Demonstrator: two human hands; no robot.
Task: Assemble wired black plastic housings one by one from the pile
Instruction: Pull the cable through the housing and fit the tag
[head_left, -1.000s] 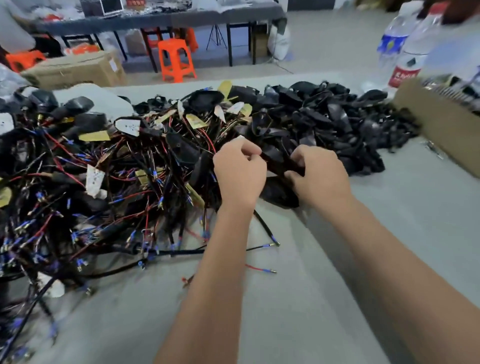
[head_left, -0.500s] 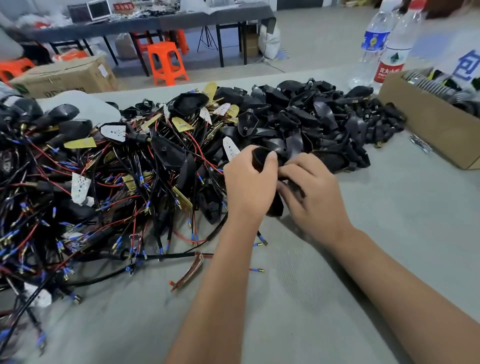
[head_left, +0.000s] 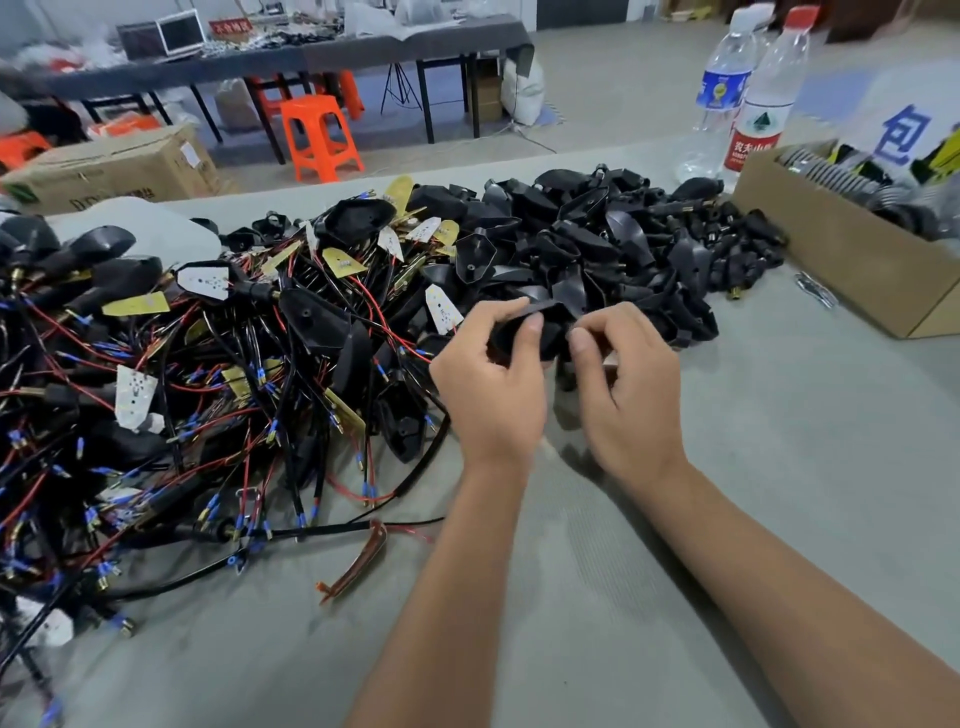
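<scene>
Here, housing (head_left: 524, 332) pinched between both hands' fingertips (head_left: 532, 325)

Two hands, left (head_left: 491, 384) and right (head_left: 626, 387), two water bottles (head_left: 722, 88) upper right, one cardboard box (head_left: 852, 260) at right edge, one orange stool (head_left: 319, 137) upper left, black housings (head_left: 597, 234) too many to count

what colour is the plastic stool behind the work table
Bright orange. The stool shows clearly in the head view, standing on the floor beyond the table.
</scene>
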